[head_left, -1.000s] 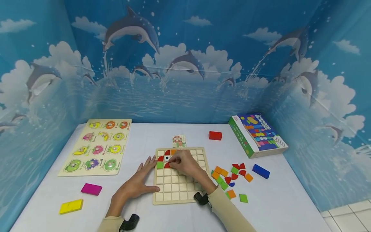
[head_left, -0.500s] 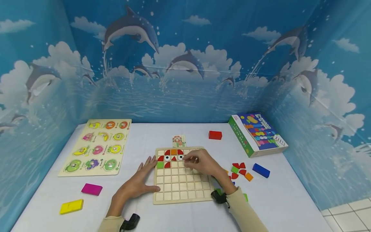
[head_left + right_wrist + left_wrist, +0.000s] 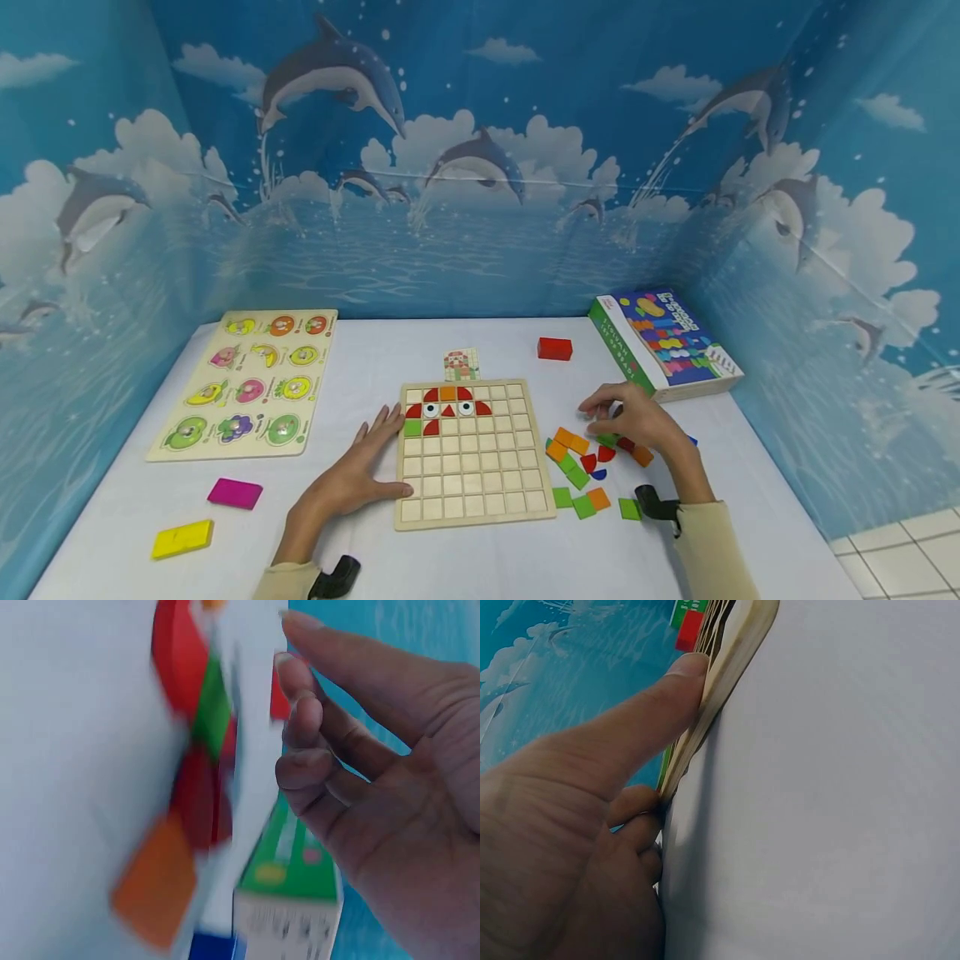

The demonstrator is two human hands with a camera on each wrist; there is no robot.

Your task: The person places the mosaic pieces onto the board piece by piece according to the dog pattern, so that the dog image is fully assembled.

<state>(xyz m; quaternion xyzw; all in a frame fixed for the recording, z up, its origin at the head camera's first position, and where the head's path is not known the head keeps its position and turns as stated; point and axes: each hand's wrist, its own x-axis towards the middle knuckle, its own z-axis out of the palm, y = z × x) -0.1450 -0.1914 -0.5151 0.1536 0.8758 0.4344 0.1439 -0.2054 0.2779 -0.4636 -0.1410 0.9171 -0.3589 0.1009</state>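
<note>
A wooden grid board [image 3: 472, 483] lies on the white table, with a small pattern in its upper left squares. That pattern has red quarter-round pieces, two eye tiles [image 3: 466, 408], an orange square [image 3: 447, 393] and a green square [image 3: 412, 427]. My left hand [image 3: 348, 475] rests along the board's left edge, its thumb [image 3: 652, 712] on the rim. Over the loose pieces at the right, my right hand [image 3: 633, 417] hovers with bent fingers and nothing between them. Below it in the right wrist view are red, green and orange pieces [image 3: 157, 885], blurred.
Behind the board lies a picture card [image 3: 461, 364]. A fruit puzzle board [image 3: 243, 383] is at the left, near a magenta block [image 3: 236, 493] and a yellow block [image 3: 182, 540]. At the right stand a red block [image 3: 555, 348] and a game box [image 3: 663, 346].
My right hand has moved from the board to the loose pieces at the right. A red piece now shows right of the second eye tile. My left hand stays in place.
</note>
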